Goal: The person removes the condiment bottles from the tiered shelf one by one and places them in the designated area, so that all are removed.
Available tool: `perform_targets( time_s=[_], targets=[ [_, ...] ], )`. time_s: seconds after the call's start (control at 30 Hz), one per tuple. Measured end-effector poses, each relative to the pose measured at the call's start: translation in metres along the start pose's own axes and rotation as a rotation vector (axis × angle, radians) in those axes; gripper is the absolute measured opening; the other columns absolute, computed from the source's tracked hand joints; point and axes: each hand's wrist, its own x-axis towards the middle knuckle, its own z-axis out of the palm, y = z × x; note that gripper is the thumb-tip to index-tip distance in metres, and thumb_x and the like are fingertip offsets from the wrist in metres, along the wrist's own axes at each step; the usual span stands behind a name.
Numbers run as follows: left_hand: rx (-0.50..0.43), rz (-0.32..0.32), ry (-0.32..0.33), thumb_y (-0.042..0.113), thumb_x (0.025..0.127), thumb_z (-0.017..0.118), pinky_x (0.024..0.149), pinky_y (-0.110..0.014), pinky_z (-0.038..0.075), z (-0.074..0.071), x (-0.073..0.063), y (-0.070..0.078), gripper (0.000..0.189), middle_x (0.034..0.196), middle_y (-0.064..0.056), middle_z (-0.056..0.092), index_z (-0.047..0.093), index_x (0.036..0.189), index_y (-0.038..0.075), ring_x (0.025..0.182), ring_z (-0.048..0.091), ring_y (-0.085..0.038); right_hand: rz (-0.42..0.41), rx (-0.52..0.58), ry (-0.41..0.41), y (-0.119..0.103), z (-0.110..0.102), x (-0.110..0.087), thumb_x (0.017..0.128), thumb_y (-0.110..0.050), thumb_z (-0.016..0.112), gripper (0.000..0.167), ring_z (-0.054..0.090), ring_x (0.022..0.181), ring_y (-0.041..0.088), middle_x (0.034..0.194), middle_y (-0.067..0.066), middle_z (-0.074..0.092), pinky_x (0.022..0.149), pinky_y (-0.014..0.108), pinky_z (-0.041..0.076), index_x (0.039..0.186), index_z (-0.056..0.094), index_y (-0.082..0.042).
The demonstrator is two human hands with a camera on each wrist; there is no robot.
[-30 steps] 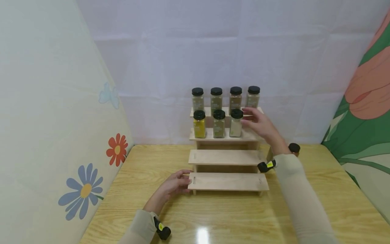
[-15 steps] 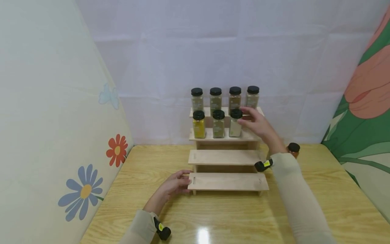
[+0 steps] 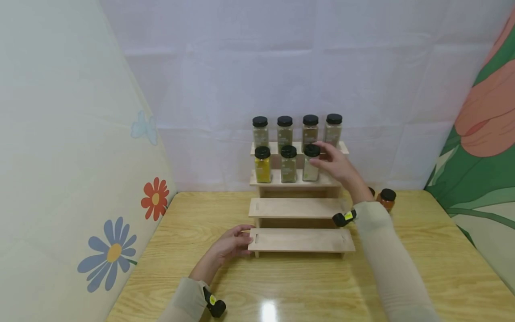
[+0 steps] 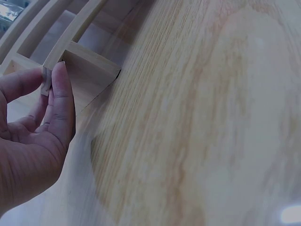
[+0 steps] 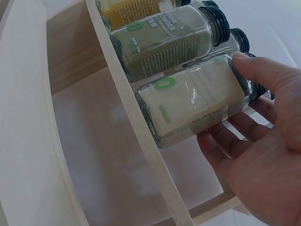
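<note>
My left hand (image 3: 229, 245) pinches the left end of the lowest step of a pale wooden tiered rack (image 3: 301, 240), thumb and fingers on either side of the board in the left wrist view. At the second tier from the top, my right hand (image 3: 337, 164) holds a square glass spice jar (image 3: 310, 171) of pale powder with a black lid. The right wrist view has the thumb by the jar's shoulder and the other fingers along its side. The jar stands upright, its base on the shelf, beside a green-brown spice jar (image 3: 288, 171) and a yellow one (image 3: 263, 171).
Several black-lidded jars, among them a dark brown one (image 3: 310, 133), line the top tier. An orange-red jar (image 3: 386, 200) stands on the wooden table (image 3: 193, 219) right of the rack, with another black lid (image 3: 371, 192) partly behind the right sleeve. A white cloth (image 3: 217, 89) hangs behind.
My right hand and forearm have shifted left, the fingers coming further round the pale jar. A second black lid now shows by the right sleeve. The left hand stays on the lowest step.
</note>
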Motion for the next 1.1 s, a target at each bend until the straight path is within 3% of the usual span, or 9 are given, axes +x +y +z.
perform_targets(
  time_s=[0.33,0.5,0.83,1.1],
  targets=[
    [-0.006,0.002,-0.004,0.003,0.096,0.062,0.071,-0.029,0.059,-0.0007,0.0013,-0.0009,0.053,0.111,-0.008,0.06,0.044,0.145,-0.003,0.091,0.066,-0.018,-0.056,0.0,-0.015,0.0005,0.0049,0.0038,0.096,-0.009,0.069,0.064,0.054,0.104,0.023,0.136,0.021,0.05,0.085,0.031,0.051,0.153,0.039,-0.009],
    [-0.011,0.008,-0.014,0.003,0.095,0.063,0.071,-0.028,0.059,-0.0007,0.001,-0.0009,0.054,0.111,-0.008,0.06,0.043,0.146,-0.003,0.091,0.066,-0.018,-0.086,-0.028,0.008,0.0033,0.0077,0.0062,0.094,-0.008,0.071,0.065,0.054,0.101,0.019,0.136,0.02,0.05,0.082,0.027,0.05,0.152,0.041,-0.009],
    [-0.015,0.012,-0.02,0.003,0.095,0.062,0.071,-0.028,0.059,-0.0009,0.0014,-0.0018,0.054,0.111,-0.008,0.06,0.043,0.145,-0.004,0.091,0.066,-0.017,-0.085,-0.084,0.035,0.0059,0.0087,0.0064,0.095,-0.017,0.072,0.063,0.048,0.093,0.021,0.128,0.015,0.052,0.078,0.033,0.043,0.152,0.043,-0.015],
    [-0.015,0.022,-0.036,0.003,0.097,0.061,0.07,-0.027,0.059,-0.0013,0.0001,-0.0009,0.055,0.111,-0.007,0.059,0.041,0.147,-0.004,0.09,0.065,-0.016,-0.073,-0.11,0.057,0.0047,0.0097,0.0043,0.095,-0.022,0.072,0.064,0.056,0.112,0.029,0.142,0.016,0.05,0.089,0.041,0.048,0.152,0.043,-0.018]
  ],
)
